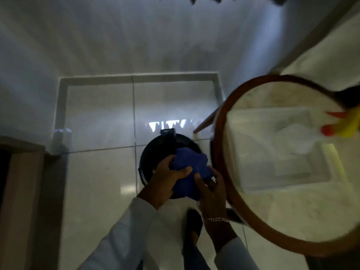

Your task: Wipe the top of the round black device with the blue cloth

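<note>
A round black device [153, 154] sits on the pale tiled floor below me, close to a wall. A crumpled blue cloth [191, 166] lies bunched over its near right part. My left hand [166, 178] grips the cloth from the left, thumb over it. From the right, my right hand [209, 189] holds the same cloth, fingers curled into its folds. Both hands hide the device's near rim. Whether the cloth touches the device's top or hangs just above it, I cannot tell.
A round wooden-rimmed table [224, 133] stands right beside the device, with a clear plastic box [253, 172] and a yellow and red object [346, 125] on it. One table leg [206, 121] slants to the floor. A dark doorway frame [21, 191] is at the left. My sandalled foot [191, 228] is below the hands.
</note>
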The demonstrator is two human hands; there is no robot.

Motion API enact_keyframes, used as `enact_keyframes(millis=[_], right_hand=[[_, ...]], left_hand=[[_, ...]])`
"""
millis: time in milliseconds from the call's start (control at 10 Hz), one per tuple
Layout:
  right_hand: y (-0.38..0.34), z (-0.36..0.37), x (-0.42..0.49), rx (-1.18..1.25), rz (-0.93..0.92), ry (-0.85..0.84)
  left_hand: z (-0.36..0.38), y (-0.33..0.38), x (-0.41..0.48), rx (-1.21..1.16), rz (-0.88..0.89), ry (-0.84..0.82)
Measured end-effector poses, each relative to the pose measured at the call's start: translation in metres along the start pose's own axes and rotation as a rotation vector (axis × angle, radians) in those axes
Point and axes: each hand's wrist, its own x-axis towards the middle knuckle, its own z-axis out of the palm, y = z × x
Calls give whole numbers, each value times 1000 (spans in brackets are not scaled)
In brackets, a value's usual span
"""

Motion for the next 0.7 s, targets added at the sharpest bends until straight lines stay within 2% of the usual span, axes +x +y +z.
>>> enact_keyframes(millis=[100, 200, 300, 400, 500, 600, 700], right_hand=[[-57, -30, -21, 138, -49, 7], [-102, -69, -15, 307, -67, 67], [-130, -90, 6, 52, -271, 325], [-133, -106, 39, -280, -335, 409], [-122, -126, 60, -572, -195, 257], [-131, -142, 62, -857, -10, 32], [-178, -131, 54, -1006, -163, -40]], left_hand=[[37, 46, -32, -92, 52, -163], [82, 84, -51, -114, 29, -296], [126, 94, -40, 111, 99, -203], [156, 90, -32, 260, 146, -131], [162, 74, -38, 367, 207, -139], [146, 86, -56, 482, 274, -120], [124, 122, -87, 522, 323, -11]])
